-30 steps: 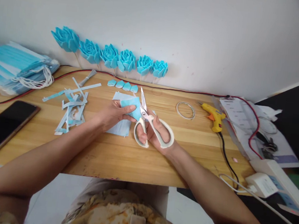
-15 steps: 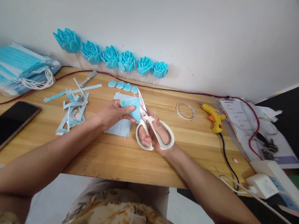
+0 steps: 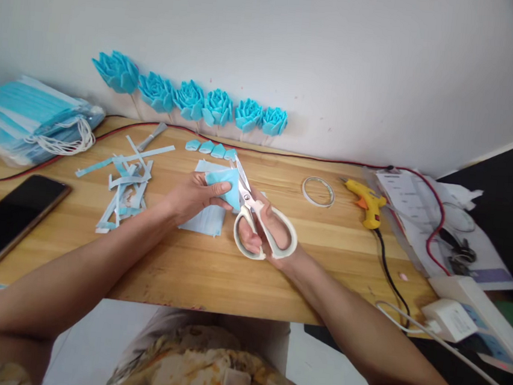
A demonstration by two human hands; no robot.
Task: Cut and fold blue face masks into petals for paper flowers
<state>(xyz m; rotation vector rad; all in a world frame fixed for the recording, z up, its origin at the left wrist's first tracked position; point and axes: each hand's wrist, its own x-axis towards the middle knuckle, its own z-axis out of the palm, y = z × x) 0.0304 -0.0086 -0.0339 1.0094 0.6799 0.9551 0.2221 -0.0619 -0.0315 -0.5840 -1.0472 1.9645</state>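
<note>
Between thumb and fingers, my left hand (image 3: 199,198) pinches a folded piece of blue mask fabric (image 3: 225,182). My right hand (image 3: 268,221) has its fingers through the handles of white-handled scissors (image 3: 247,198). The blades point away from me and lie along the right edge of the fabric. Under my left hand lies a flat sheet of pale blue mask fabric (image 3: 205,222), partly covered. Just beyond the blade tips, several small folded blue petals (image 3: 217,150) sit in a row.
Several blue fabric flowers (image 3: 189,99) lean along the wall. Left are stacked face masks (image 3: 37,114), cut strips (image 3: 128,183) and a phone (image 3: 13,223). Right are a tape roll (image 3: 318,192), a yellow glue gun (image 3: 367,203), papers (image 3: 401,197) and a power strip (image 3: 489,324).
The scissor handles and blades have drawn slightly closer together at the fabric's right edge. My left hand stays nearly still with the same piece.
</note>
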